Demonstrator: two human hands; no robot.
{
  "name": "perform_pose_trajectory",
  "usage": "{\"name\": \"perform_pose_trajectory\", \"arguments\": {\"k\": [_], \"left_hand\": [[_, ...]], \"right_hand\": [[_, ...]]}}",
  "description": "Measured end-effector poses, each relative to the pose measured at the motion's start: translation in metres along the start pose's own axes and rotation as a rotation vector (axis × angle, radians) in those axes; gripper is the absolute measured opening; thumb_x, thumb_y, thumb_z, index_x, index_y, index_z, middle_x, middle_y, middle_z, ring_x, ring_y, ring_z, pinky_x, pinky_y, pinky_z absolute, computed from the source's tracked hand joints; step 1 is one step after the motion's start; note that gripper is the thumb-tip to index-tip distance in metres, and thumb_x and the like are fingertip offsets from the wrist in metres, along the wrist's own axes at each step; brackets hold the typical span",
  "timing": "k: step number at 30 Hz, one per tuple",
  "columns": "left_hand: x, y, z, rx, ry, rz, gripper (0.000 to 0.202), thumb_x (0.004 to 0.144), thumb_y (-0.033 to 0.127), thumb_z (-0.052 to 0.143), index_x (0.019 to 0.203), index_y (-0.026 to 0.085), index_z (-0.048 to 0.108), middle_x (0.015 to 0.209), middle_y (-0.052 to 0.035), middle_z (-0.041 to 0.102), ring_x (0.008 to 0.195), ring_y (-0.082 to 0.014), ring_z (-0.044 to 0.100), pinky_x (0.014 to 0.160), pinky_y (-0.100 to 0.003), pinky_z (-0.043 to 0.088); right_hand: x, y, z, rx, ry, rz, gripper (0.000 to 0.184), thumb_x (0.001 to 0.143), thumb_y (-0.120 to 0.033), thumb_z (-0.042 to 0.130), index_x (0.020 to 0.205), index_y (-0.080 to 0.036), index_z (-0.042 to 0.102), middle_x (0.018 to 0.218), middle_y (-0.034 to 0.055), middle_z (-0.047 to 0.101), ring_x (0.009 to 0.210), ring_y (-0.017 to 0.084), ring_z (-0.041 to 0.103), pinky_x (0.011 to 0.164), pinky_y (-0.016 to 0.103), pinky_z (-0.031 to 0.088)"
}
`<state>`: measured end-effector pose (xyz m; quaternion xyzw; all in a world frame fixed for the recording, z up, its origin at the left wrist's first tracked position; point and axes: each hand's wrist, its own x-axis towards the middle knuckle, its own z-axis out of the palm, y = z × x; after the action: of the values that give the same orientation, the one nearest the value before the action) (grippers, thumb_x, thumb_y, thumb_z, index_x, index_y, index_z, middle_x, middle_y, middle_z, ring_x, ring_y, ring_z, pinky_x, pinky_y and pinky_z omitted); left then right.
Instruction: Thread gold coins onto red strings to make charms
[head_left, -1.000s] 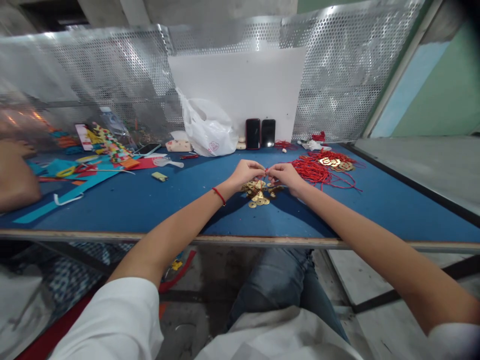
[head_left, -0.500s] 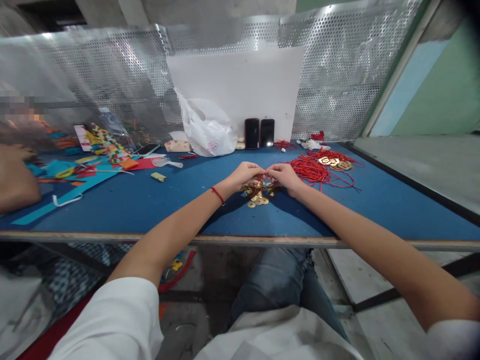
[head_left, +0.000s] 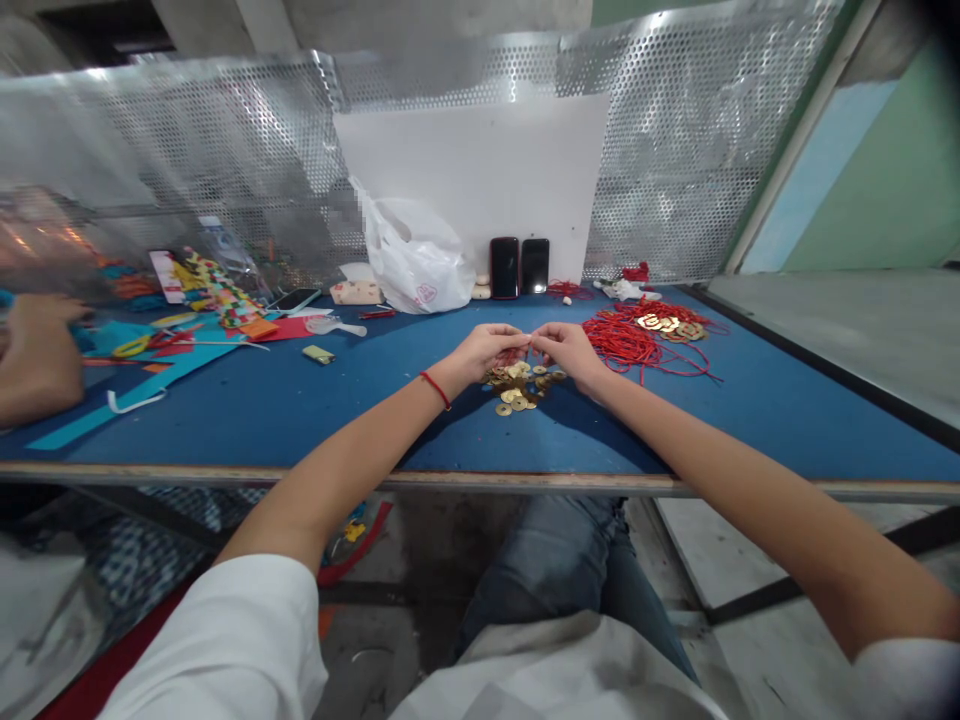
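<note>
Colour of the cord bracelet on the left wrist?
Red: the thin red cord bracelet on the left wrist, clearest in the head view.

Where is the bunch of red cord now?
In the head view, the red cord lies right of the right hand, under gold-coloured discs.

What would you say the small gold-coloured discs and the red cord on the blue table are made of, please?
The small gold-coloured discs look like thin metal, probably brass or gold-toned, since their faces catch the light with a bright sheen. The red cord looks like thin textile with a matte finish, lying in soft, loose loops; its exact fibre is too small to tell.
</note>
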<state>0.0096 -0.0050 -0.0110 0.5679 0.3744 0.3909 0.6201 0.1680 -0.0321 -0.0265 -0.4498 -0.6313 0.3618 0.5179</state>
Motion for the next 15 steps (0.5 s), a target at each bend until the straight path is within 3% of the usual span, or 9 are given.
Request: {"name": "perform_pose_trajectory", "arguments": {"k": [4, 9, 15], "left_hand": [[-0.0008, 0.0037, 0.0024, -0.083, -0.023, -0.036, 0.009, 0.078, 0.01, 0.069, 0.071, 0.007, 0.064, 0.058, -0.0028, 0.061, 0.049, -0.0049, 0.052, 0.05, -0.016, 0.039], [-0.0012, 0.0078, 0.0038, -0.146, -0.064, -0.162, 0.015, 0.082, 0.011, 0.064, 0.068, 0.007, 0.063, 0.056, -0.0021, 0.058, 0.047, -0.0044, 0.049, 0.047, -0.015, 0.038], [0.0021, 0.0046, 0.0026, -0.291, -0.085, -0.184, 0.015, 0.086, 0.009, 0.058, 0.071, 0.01, 0.061, 0.058, -0.0012, 0.058, 0.051, -0.0056, 0.053, 0.049, -0.014, 0.043]], "right_hand": [[-0.0002, -0.0016, -0.0024, -0.08, -0.012, -0.152, 0.022, 0.074, -0.037, 0.059, 0.069, -0.017, 0.057, 0.058, -0.0017, 0.055, 0.05, 0.009, 0.046, 0.05, 0.023, 0.036], [-0.0018, -0.0032, -0.0061, -0.431, 0.054, -0.372, 0.015, 0.081, -0.028, 0.052, 0.074, -0.017, 0.06, 0.064, 0.0008, 0.061, 0.058, 0.012, 0.05, 0.059, 0.024, 0.036], [-0.0049, -0.0104, -0.0076, -0.658, 0.097, -0.388, 0.015, 0.086, -0.027, 0.05, 0.085, -0.018, 0.063, 0.078, 0.0037, 0.068, 0.068, 0.016, 0.057, 0.063, 0.026, 0.035]]}}
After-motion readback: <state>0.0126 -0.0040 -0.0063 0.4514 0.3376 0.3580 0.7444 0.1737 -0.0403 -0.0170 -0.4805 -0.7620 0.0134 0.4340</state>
